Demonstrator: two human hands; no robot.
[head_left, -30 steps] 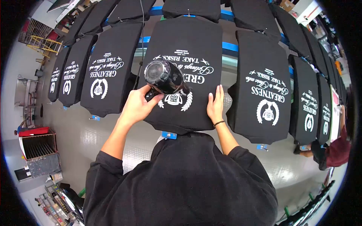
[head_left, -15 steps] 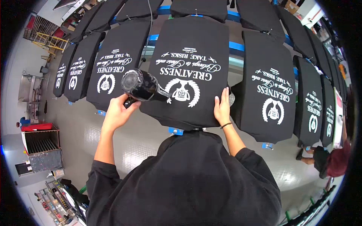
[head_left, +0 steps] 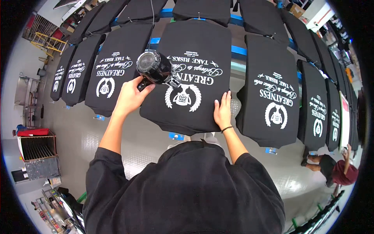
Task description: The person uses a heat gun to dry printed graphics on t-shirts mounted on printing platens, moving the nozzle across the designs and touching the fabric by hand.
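Head view: our left hand [head_left: 130, 96] has its grip closed round the dryer [head_left: 157, 70] over the middle shirt [head_left: 194, 39]; our right hand [head_left: 222, 113] lies open at its edge. White print [head_left: 183, 97] is on; we can't tell how much drying is left.

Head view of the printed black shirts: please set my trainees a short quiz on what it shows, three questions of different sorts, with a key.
1. True or false: the left hand grips the blow dryer.
2. Choose one. The right hand lies flat against which part of the middle shirt?
A) the printed emblem
B) the side edge
C) the far end
3. Fill in the blank: on the neighbouring shirt, just to the right of the middle one, the largest printed word is ______.

Key: 1 true; 2 B; 3 GREATNESS
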